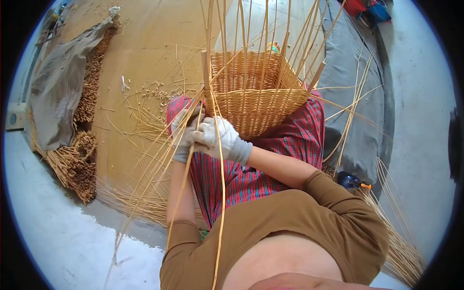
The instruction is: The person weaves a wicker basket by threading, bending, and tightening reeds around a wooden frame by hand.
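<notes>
A partly woven wicker basket [256, 108] rests tilted on my lap, its long upright stakes rising past the top of the view. At its near left corner stands a thick corner post [205, 72]. My left hand [184, 129], in a grey-white work glove, is closed around a bunch of thin wicker canes [162, 162] beside that corner; its fingers are partly hidden. My right hand [212, 135], gloved too, presses against the left one with its fingers curled on a cane [188, 166]. Another long cane [222, 193] hangs down over the right glove toward my chest.
Bundled sticks [89, 92] under a grey cloth [65, 87] lie at the left. Cut bits [154, 92] litter the tan board [140, 53]. A grey sheet [357, 111], a dark object with an orange tip [350, 180] and more canes [401, 246] lie at the right.
</notes>
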Demonstrator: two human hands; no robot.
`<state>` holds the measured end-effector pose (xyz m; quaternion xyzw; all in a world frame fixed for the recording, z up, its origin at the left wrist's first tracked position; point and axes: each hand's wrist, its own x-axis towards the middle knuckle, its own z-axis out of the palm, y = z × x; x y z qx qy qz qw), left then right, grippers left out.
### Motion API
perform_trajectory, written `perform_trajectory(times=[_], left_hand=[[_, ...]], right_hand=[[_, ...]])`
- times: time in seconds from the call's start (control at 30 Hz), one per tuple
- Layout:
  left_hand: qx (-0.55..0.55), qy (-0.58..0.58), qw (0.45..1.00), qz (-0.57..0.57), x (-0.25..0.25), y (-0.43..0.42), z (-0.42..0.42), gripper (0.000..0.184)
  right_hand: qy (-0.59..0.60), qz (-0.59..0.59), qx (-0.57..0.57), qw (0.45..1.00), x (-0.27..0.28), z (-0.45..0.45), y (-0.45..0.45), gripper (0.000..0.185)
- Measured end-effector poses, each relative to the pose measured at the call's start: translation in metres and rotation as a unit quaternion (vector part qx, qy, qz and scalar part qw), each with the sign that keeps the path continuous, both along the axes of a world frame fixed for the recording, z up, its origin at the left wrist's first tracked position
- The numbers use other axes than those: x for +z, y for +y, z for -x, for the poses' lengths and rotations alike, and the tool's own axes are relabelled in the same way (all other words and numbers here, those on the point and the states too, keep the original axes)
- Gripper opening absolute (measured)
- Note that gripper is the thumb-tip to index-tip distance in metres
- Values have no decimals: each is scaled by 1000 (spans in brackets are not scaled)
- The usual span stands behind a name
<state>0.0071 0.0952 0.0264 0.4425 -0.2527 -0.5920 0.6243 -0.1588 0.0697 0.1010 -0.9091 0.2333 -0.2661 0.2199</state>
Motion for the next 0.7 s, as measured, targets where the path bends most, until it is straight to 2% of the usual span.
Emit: perform_trajectory(times=[0.03, 0.07, 0.1, 0.17, 0.2, 0.23, 0.27, 0.3, 0.33, 0.37, 0.4, 0.43, 0.47, 0.53, 0.57, 0.6, 0.63, 0.67, 0.7], left_hand=[[-50, -175, 982, -53, 8, -11, -9, 32], [-75, -150, 985, 38, -12, -26, -24, 47], [-103, -183, 977, 32, 12, -38, -22, 57], [-144, -17, 982, 125, 18, -70, -6, 64], [-146, -12, 981, 128, 15, -83, -8, 64], [-189, -117, 963, 151, 13, -94, -13, 60], [-232, -221, 932, 171, 11, -99, -14, 57], [-236, -219, 931, 171, -2, -99, -11, 57], [-218, -238, 930, 178, -17, -98, -7, 56], [-200, -257, 927, 186, -25, -97, -5, 56], [-145, -322, 917, 187, -17, -93, 6, 50], [-148, -322, 916, 186, -23, -89, 12, 50], [-99, -339, 917, 187, -35, -88, 17, 49], [-17, -385, 906, 176, -31, -85, 26, 45], [-19, -384, 906, 176, -32, -82, 34, 45], [13, -312, 939, 147, -34, -82, 42, 42], [45, -239, 963, 116, -37, -82, 47, 39], [78, -267, 951, 134, -43, -83, 51, 39], [73, -268, 951, 134, -37, -81, 53, 39]], right_hand=[[-3, 12, -11, 1000, 5, 3, 1, 29], [-1, 15, -13, 1000, 4, 9, 4, 29], [13, 3, -11, 1000, -1, 20, 10, 25], [32, -6, -12, 999, -5, 45, 8, 21], [13, 3, -25, 1000, -5, 59, 4, 19], [-7, 9, -41, 999, -6, 69, 2, 18], [-198, -137, -52, 969, -15, 77, 2, 18], [-381, -272, -56, 882, -21, 84, -3, 19], [-330, -396, -178, 838, -23, 105, -17, 14], [-269, -505, -293, 766, -22, 127, -35, 9], [-318, -534, -328, 712, -47, 143, -56, 10], [-365, -561, -360, 650, -74, 151, -66, 13], [-365, -562, -357, 651, -66, 141, -70, 13], [-291, -387, -464, 742, -27, 102, -78, 16], [-342, -333, -379, 793, -18, 84, -86, 16], [-390, -271, -286, 832, -11, 64, -103, 17], [-333, -144, -204, 909, -5, 48, -125, 28], [-196, -16, -237, 951, 12, 24, -142, 39], [-48, 113, -263, 957, 30, 9, -152, 52]])
